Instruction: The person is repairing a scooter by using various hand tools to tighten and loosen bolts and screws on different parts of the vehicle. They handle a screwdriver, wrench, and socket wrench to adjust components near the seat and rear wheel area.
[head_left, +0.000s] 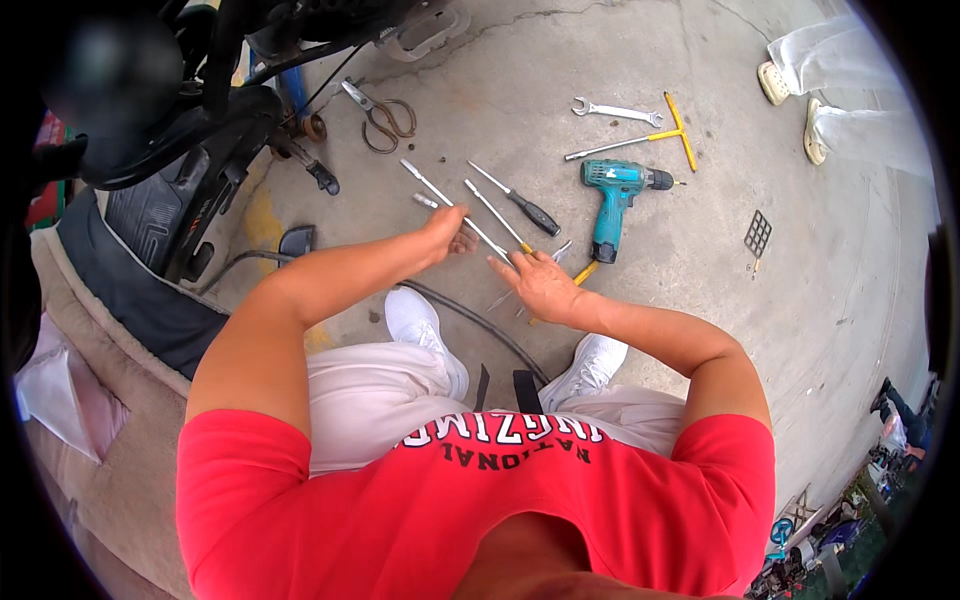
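My left hand has its fingers curled round a long slim silver rod. My right hand grips the rod's lower end, over other thin tools lying below. A silver-and-yellow shaft and a dark-handled screwdriver lie beside the rod, with a small metal piece near my left hand. To the right lie a teal cordless drill and a yellow T-handle wrench. An open-ended spanner and scissors lie farther off on the concrete.
A black machine and a padded seat fill the left. A black cable crosses the floor by my white shoes. A small grid piece lies right. Another person's feet are at the top right.
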